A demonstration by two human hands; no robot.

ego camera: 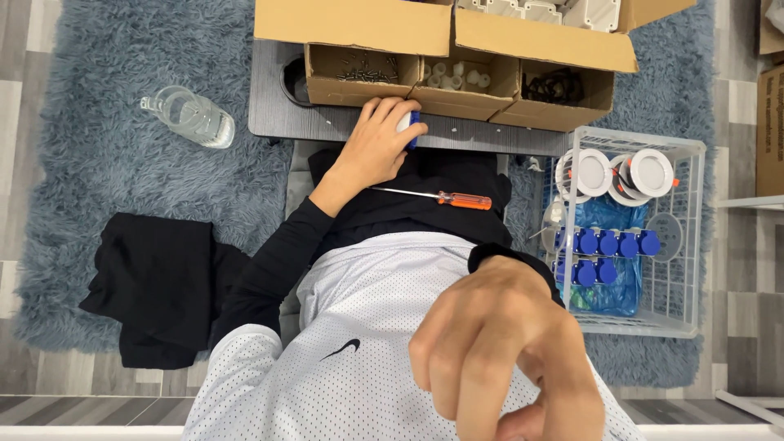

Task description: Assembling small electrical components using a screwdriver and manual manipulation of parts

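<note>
One blue-and-white part (411, 127) under left hand (377, 147), orange-handled screwdriver (441, 198) just below

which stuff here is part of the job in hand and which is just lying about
In use:
- left hand holding a white and blue part
- orange-handled screwdriver on the lap
- box of screws
- box of white caps
- basket of blue and white parts

Lying about:
- clear plastic bottle
- black cloth

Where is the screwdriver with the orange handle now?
In the head view, the screwdriver lies across the person's dark lap, just below the left hand and left of the white wire basket.
</note>
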